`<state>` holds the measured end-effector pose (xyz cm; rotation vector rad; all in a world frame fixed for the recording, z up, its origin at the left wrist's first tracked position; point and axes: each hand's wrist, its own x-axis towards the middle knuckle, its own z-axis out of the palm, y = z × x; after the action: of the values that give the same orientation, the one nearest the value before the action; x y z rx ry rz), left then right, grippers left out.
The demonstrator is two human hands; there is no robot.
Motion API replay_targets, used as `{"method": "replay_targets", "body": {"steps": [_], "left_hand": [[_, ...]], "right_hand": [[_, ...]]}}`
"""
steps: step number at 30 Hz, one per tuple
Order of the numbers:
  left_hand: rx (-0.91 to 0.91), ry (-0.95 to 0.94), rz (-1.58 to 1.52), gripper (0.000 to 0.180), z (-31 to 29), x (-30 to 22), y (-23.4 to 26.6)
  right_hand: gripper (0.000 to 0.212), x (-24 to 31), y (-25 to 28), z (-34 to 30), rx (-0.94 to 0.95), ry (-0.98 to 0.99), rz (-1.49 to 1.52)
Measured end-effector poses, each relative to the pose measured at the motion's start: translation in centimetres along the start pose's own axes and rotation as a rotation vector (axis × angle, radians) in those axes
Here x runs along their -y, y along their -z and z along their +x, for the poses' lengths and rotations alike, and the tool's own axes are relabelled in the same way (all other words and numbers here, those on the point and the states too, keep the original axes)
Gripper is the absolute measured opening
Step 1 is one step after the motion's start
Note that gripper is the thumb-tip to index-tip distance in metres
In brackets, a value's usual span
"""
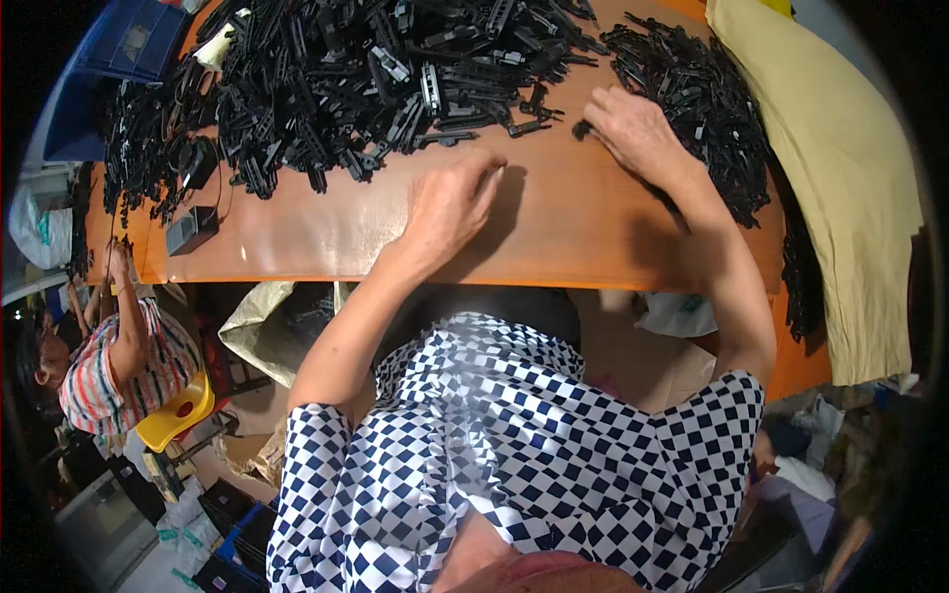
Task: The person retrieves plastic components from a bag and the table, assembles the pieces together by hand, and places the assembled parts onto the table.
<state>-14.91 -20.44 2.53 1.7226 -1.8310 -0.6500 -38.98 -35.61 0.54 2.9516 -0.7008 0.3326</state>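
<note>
My left hand (450, 206) is over the wooden table (326, 232), in front of a large heap of black plastic parts (326, 94). Its fingers are curled and pressed together; whatever they may hold is hidden. Farther right, my right hand (633, 133) reaches between that heap and a second pile of black parts (727, 128). At its fingertips is a small black plastic part (581, 129), seemingly pinched. A few parts in the large heap are silvery, such as a slotted metal-look piece (431, 89).
A small black box (192, 231) with a cord stands left on the table. Blue bins (133, 40) are at the far left. Brown-yellow sheeting (840, 188) drapes the right side. A co-worker in a striped shirt (138, 361) sits at left on a yellow chair (178, 413).
</note>
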Motion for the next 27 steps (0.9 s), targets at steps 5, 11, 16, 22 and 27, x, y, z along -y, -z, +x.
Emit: {"method": "replay_targets", "body": {"steps": [5, 11, 16, 22, 27], "left_hand": [[-0.139, -0.182, 0.170, 0.017, 4.1, 1.5, -1.1], [0.010, -0.186, 0.446, 0.012, 4.7, 0.7, -3.3], [-0.009, -0.168, 0.352, 0.012, 2.4, -0.2, -1.9], [-0.016, -0.255, 0.150, 0.017, 3.6, -3.3, -3.9], [0.008, -0.301, 0.191, 0.020, 6.3, -2.6, -6.9]], "right_hand": [[0.014, 3.0, 1.5, -0.1, 0.044, -0.108, 0.315], [0.018, 3.8, -0.3, 3.2, -0.060, -0.260, 0.356], [0.016, 2.6, -1.7, 3.8, -0.043, -0.203, 0.267], [0.020, 0.2, 0.9, 1.2, 0.038, -0.491, 0.839], [0.026, 0.5, 1.5, -1.2, -0.107, -0.568, 0.939]]}}
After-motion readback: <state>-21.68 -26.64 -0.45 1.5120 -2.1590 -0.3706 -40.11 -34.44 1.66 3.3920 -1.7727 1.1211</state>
